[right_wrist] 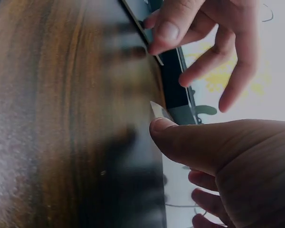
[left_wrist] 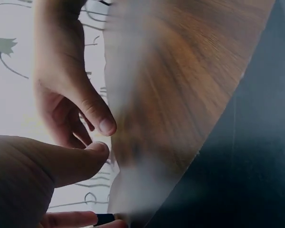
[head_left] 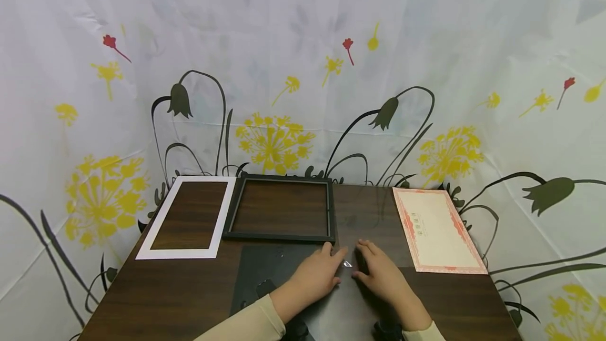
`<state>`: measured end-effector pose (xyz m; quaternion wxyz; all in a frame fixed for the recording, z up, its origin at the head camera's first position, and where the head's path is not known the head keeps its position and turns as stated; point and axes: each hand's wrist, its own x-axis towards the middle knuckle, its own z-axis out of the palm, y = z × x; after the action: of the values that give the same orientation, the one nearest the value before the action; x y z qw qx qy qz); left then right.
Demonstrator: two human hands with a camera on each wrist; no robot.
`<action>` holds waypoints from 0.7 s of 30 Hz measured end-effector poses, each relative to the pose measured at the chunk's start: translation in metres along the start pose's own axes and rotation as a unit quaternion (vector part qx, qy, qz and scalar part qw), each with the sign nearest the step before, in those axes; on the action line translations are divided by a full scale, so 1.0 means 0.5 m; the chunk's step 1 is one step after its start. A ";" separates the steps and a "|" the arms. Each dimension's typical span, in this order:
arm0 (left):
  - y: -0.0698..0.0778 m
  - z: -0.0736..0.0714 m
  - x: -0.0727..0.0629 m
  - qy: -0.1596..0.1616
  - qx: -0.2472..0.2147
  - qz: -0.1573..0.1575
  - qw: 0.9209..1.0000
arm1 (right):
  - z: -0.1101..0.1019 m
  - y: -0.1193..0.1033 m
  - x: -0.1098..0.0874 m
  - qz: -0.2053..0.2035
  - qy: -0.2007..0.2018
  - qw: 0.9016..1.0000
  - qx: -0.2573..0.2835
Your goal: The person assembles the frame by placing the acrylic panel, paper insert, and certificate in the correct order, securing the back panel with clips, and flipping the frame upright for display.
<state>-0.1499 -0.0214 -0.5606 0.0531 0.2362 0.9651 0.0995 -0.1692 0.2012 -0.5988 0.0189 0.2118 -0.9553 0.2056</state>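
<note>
Between my hands a clear plastic sheet shows as a hazy grey sheen over the table. A small shiny corner of film stands up from it. My right hand is close at this corner; in the right wrist view its thumb is against the pale film tip, and its other fingers are partly hidden. Facing it, my left hand has thumb and fingers apart and loosely bent, near the sheet's far edge. A black backing board lies under the left wrist.
Behind the hands lies an empty black picture frame. A white mat is at its left, and a red-bordered certificate lies at the right. A patterned curtain hangs along the back of the wooden table.
</note>
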 end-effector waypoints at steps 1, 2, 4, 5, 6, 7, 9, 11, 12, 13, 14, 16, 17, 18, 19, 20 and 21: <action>0.002 0.003 0.003 -0.002 0.006 0.001 1.000 | 0.002 0.001 0.000 0.003 -0.006 1.000 0.000; 0.005 0.005 0.005 -0.005 0.012 0.001 1.000 | 0.003 0.001 0.000 0.005 -0.012 1.000 0.002; 0.009 0.012 0.008 -0.009 0.027 0.002 1.000 | 0.006 0.003 0.000 0.006 -0.021 1.000 0.001; 0.011 0.015 0.010 -0.010 0.032 0.001 0.999 | 0.008 0.003 0.000 0.006 -0.024 1.000 0.001; 0.012 0.019 0.011 -0.010 0.038 0.000 0.999 | 0.009 0.003 0.000 0.004 -0.024 1.000 0.001; 0.013 0.021 0.012 -0.008 0.045 0.000 0.999 | 0.009 0.004 0.000 0.002 -0.023 1.000 0.000; 0.013 0.026 0.016 -0.002 0.058 0.004 0.998 | 0.008 0.005 0.000 -0.004 -0.020 1.000 -0.003; 0.015 0.029 0.019 0.005 0.072 0.008 0.997 | 0.005 0.004 0.002 -0.010 -0.018 1.000 -0.006; 0.015 0.032 0.022 0.010 0.079 0.012 0.997 | 0.004 0.004 0.002 -0.014 -0.016 1.000 -0.009; 0.016 0.033 0.025 0.013 0.085 0.015 0.996 | 0.003 0.003 0.002 -0.017 -0.014 1.000 -0.010; 0.017 0.034 0.027 0.015 0.091 0.017 0.996 | 0.002 0.003 0.002 -0.020 -0.012 1.000 -0.012; 0.021 0.036 0.032 0.017 0.100 0.019 0.995 | 0.002 0.002 0.002 -0.024 -0.009 1.000 -0.015; 0.022 0.038 0.035 0.017 0.102 0.020 0.994 | 0.002 0.003 0.002 -0.027 -0.007 0.999 -0.016; 0.023 0.039 0.037 0.016 0.103 0.020 0.994 | 0.003 0.003 0.002 -0.029 -0.006 0.999 -0.016; 0.024 0.040 0.039 0.014 0.104 0.020 0.994 | 0.003 0.004 0.001 -0.030 -0.005 0.999 -0.016; 0.024 0.041 0.041 0.014 0.103 0.020 0.994 | 0.003 0.004 0.001 -0.030 -0.004 0.999 -0.017; 0.025 0.042 0.043 0.014 0.103 0.021 0.994 | 0.003 0.005 0.001 -0.030 -0.004 0.999 -0.016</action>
<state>-0.1604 0.0030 -0.5797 0.0127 0.2591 0.9657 0.0044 -0.1707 0.2027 -0.6009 0.0250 0.2408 -0.9518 0.1885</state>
